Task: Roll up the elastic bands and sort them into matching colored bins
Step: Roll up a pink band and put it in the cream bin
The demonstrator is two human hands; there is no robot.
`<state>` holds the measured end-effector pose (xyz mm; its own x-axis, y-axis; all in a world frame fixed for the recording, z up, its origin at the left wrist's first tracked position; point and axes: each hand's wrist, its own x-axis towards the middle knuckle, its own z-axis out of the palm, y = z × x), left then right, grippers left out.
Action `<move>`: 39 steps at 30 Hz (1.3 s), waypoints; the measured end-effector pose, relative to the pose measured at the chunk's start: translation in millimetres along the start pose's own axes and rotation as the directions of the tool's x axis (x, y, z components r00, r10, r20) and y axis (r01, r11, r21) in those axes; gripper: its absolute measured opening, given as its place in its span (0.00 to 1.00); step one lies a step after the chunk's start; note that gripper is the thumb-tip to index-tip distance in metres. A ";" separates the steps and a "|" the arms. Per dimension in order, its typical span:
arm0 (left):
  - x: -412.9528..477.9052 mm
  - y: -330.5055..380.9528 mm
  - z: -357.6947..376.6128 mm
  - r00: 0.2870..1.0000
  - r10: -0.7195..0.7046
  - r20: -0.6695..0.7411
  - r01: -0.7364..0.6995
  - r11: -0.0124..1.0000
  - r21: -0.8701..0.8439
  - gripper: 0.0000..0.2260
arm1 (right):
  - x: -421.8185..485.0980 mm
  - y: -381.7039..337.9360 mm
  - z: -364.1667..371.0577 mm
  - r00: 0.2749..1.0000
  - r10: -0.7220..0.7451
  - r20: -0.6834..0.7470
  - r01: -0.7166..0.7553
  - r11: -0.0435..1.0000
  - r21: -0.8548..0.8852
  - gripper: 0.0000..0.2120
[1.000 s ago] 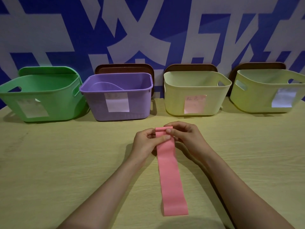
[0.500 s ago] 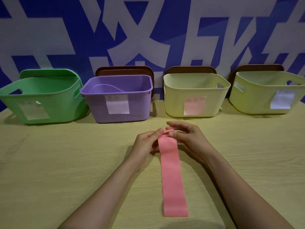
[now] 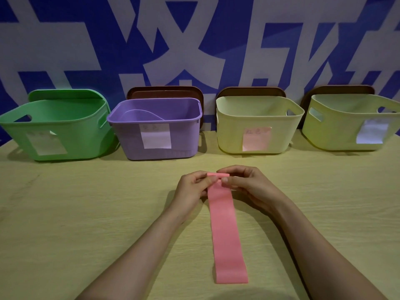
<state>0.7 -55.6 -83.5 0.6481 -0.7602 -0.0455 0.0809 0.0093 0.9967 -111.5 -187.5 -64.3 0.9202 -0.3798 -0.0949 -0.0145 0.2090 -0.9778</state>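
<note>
- Pink elastic band (image 3: 225, 230): lies flat on the wooden table (image 3: 86, 213), running lengthwise from near the front edge away towards the bins. Its far end is turned over into a small roll (image 3: 218, 175); the rest is unrolled.
- Left hand (image 3: 190, 189): fingers curled, thumb and fingertips pinching the rolled end from the left side.
- Right hand (image 3: 249, 185): fingers curled over the rolled end from the right, thumb pressed against the band just below the roll. Both hands grip the band; the thumb tips nearly meet.
- Four bins stand in a row at the back of the table, well apart from the band: green bin (image 3: 82, 137) far left, purple bin (image 3: 184, 139) next, cream bin (image 3: 229, 135) directly beyond the hands, yellow-green bin (image 3: 337, 131) far right.
- Cream bin carries a pink label (image 3: 257, 138); the writing is too faint to read. The other three carry pale labels.
- Purple bin shows a curved shape against its inner wall; I cannot tell what it is.
- Brown lids (image 3: 164, 93) lean upright behind the purple, cream and yellow-green bins.
- Backdrop: blue wall (image 3: 238, 40) with large white characters.
</note>
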 end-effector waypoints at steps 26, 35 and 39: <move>-4.2 5.7 -0.1 0.995 -0.014 0.094 0.022 0.996 -0.087 0.12 | 0.5 2.2 2.6 0.998 -0.052 -0.042 0.051 0.999 -0.018 0.14; -3.8 2.6 3.1 0.999 0.021 0.029 -0.021 1.000 -0.019 0.10 | 5.1 11.1 4.5 0.987 -0.111 -0.117 0.094 0.985 -0.147 0.09; -2.3 0.1 3.8 0.999 0.037 -0.014 -0.037 0.999 -0.001 0.09 | 5.1 10.8 6.1 0.983 -0.141 -0.117 0.124 0.982 -0.141 0.09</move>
<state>-3.7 -56.3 -83.0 0.6608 -0.7505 -0.0100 0.0583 0.0380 0.9976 -104.5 -181.7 -74.3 0.8607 -0.5086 0.0227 0.0449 0.0314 -0.9985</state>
